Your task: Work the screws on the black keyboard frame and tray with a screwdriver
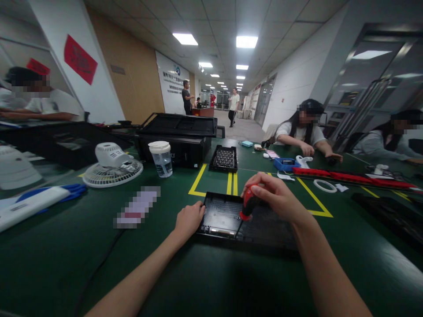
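A shallow black panel (pixel 221 211) lies on the green table, its ribbed inside facing up. At its left edge my left hand (pixel 189 220) grips the rim with bent fingers. My right hand (pixel 269 193) is closed round the handle of a red and black screwdriver (pixel 247 203), held upright over the panel. The screwdriver's thin shaft points down to the panel's near side, by a pale strip (pixel 223 232); whether its tip sits in a screw is too small to tell. The panel's right part is partly hidden by my right hand and forearm.
Behind the panel stands a black tray of small parts (pixel 224 158). A lidded cup (pixel 161 159), a white fan (pixel 112 165) and a large black case (pixel 175 141) are to the left. Blue box (pixel 286 164), red strip (pixel 350 176) and a seated person (pixel 306 127) are at right.
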`<state>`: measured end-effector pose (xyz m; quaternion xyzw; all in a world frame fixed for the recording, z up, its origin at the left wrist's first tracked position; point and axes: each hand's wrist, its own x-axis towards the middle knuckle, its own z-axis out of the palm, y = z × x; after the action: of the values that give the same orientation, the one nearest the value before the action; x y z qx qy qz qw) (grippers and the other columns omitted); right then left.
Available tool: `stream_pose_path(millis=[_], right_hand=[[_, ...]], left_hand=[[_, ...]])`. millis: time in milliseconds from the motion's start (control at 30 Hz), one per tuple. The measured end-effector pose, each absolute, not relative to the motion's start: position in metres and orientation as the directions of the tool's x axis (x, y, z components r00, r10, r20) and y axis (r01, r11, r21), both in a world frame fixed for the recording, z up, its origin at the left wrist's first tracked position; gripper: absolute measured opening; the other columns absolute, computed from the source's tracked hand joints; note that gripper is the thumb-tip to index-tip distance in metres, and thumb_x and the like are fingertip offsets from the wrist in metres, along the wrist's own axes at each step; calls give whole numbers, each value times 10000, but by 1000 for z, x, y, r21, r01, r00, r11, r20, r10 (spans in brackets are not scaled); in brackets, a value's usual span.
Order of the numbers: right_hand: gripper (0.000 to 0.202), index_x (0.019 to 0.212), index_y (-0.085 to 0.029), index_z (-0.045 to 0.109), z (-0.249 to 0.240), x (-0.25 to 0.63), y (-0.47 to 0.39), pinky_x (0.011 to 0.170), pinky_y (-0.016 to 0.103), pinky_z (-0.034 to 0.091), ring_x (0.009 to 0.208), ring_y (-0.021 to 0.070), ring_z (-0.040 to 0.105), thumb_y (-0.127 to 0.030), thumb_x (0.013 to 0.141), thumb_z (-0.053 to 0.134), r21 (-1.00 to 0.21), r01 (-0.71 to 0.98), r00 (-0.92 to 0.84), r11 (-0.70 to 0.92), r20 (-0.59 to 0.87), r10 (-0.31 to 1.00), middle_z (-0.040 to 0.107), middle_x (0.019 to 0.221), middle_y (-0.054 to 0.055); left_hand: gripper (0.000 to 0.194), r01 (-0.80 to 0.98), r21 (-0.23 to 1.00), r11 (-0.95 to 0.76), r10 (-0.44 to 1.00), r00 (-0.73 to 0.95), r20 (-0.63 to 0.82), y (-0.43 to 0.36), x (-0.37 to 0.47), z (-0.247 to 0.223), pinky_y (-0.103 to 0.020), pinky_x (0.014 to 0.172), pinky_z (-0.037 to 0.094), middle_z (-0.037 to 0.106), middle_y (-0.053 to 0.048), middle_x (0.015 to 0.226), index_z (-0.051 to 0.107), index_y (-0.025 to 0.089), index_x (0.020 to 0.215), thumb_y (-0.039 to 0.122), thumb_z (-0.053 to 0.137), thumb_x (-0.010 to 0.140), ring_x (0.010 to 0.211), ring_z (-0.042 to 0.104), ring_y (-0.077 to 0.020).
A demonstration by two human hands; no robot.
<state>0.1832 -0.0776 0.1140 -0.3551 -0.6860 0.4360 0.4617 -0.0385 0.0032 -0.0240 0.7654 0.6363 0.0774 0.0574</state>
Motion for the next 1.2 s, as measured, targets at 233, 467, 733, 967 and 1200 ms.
stream_pose_path(millis=[233,467,733,967,1200], right_hand=[[158,808,-147,498,116,181,-79,653,275,472,708,139,596,-296,808,549,-904,169,-270,394,342,900,607,787,47],[177,776,-149,498,117,178,-80,627,274,482,703,148,597,-314,794,560,-857,294,-231,423,366,901,594,781,49],[189,739,-153,501,118,176,-82,574,248,473,675,142,588,-323,780,573,-805,406,-192,432,387,902,589,764,44],[196,711,-159,505,119,173,-84,603,263,485,674,144,593,-329,782,571,-763,468,-162,446,422,892,595,750,38],[214,675,-165,503,117,172,-83,589,275,486,648,144,586,-342,772,576,-698,565,-115,440,462,879,607,733,37]], left_hand=[[380,968,173,-180,984,173,51,5,-39,-28,-288,706,451,660,-79,860,560,236,1034,432,272,884,829,626,-206],[384,964,169,-204,978,194,72,5,-40,-29,-293,678,455,661,-74,838,563,243,1020,436,260,884,805,630,-216],[371,967,175,-184,983,177,55,3,-39,-24,-283,697,449,657,-75,852,562,236,1026,420,271,887,823,625,-206],[367,966,179,-185,982,178,58,4,-39,-25,-283,679,450,657,-74,846,559,239,1024,420,271,886,811,626,-209],[382,968,171,-185,983,179,46,5,-40,-27,-295,703,452,663,-80,865,563,244,1033,433,267,883,826,627,-211]])
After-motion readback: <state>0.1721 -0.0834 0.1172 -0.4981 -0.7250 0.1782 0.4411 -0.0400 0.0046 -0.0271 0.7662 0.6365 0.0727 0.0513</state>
